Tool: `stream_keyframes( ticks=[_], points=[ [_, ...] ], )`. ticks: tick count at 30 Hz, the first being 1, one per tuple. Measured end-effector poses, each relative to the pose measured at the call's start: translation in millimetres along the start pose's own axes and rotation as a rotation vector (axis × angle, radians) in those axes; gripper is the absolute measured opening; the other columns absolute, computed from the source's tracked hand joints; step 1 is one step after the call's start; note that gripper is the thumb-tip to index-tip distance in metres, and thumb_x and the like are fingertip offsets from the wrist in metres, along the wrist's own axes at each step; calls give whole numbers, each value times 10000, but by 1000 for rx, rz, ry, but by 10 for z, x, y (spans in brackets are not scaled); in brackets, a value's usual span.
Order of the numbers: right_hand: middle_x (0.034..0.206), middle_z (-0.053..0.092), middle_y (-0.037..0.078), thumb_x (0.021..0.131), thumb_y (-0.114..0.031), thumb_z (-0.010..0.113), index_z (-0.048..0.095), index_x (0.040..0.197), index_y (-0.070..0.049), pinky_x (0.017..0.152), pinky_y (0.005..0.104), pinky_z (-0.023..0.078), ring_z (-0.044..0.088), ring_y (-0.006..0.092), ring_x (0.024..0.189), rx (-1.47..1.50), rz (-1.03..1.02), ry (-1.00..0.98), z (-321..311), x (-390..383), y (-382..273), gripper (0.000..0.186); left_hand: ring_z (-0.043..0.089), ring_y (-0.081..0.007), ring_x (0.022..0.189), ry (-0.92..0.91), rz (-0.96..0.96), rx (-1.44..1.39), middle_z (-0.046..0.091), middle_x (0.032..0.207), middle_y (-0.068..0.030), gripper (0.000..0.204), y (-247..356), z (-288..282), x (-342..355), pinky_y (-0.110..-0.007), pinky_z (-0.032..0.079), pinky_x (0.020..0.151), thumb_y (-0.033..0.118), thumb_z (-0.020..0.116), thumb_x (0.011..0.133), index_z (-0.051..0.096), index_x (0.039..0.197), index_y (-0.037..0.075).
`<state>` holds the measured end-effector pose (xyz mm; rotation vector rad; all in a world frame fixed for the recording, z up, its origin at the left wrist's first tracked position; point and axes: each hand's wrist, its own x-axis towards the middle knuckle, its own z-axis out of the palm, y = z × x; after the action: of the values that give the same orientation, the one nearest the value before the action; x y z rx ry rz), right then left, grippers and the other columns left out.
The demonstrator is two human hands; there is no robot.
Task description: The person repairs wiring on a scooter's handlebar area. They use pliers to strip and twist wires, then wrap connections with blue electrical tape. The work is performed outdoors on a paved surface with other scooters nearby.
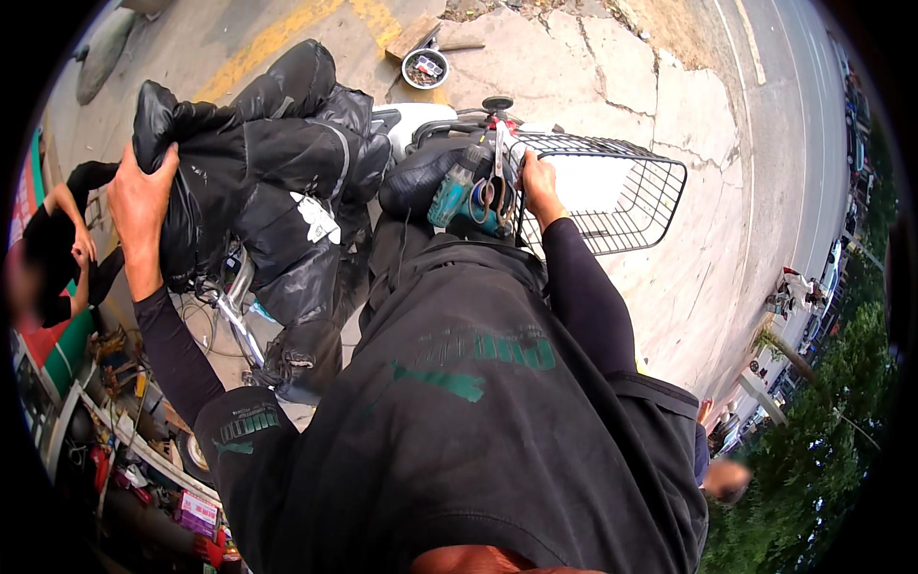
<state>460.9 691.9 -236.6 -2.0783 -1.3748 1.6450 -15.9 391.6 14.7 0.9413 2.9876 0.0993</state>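
Observation:
My left hand [143,206] grips a bulky black padded cover [268,163] with a white patch, draped over a two-wheeler at my left. With my right hand [538,187] I hold the near side of a black wire basket [650,210], which has a white sheet inside. Between my hands is a black padded seat [406,182]. Teal tools [449,201] and a pair of scissors [497,172] lie just left of the basket, above my dark shirt. Metal parts and cables show below the cover.
A bowl of small items [426,69] stands on the cracked pavement [574,57] ahead. Another person [57,239] is at the far left, beside clutter and curved rails. A second person [722,478] is at the lower right. A road and trees line the right edge.

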Motion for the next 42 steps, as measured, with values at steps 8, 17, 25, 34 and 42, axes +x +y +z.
stream_keyframes(
  ticks=[8,17,25,34,42],
  points=[
    [606,564,112,981,-338,536,586,702,16,501,394,432,535,240,499,-54,-24,-29,-30,17,7,454,635,-440,1148,-137,-101,66,681,1174,-273,712,35,-70,45,-485,497,945,593,706,860,612,1304,45],
    [582,526,71,998,-323,557,558,692,-33,464,363,406,491,206,459,-79,-58,-22,3,178,121,421,490,-429,1361,154,6,175,499,1482,-265,981,-242,41,-65,-490,410,1101,679,696,834,426,1517,29],
    [587,538,73,1005,-328,539,563,689,-33,468,363,396,502,208,464,-81,-93,-62,-10,146,67,433,584,-409,1267,22,2,148,614,1361,-245,867,-187,-120,-6,-463,474,1028,570,739,841,485,1474,36],
    [577,534,70,985,-290,568,559,694,-33,455,362,381,489,200,452,-66,2,3,59,239,89,389,599,-393,1258,43,7,124,631,1346,-231,843,-162,-111,7,-456,479,1023,551,774,817,523,1450,54],
    [675,600,73,983,-295,602,639,855,43,497,362,443,552,171,543,-173,-175,134,126,308,277,364,603,-395,1244,9,29,194,641,1327,-227,787,-270,-66,62,-456,491,1000,537,778,825,553,1399,48]
  ],
)
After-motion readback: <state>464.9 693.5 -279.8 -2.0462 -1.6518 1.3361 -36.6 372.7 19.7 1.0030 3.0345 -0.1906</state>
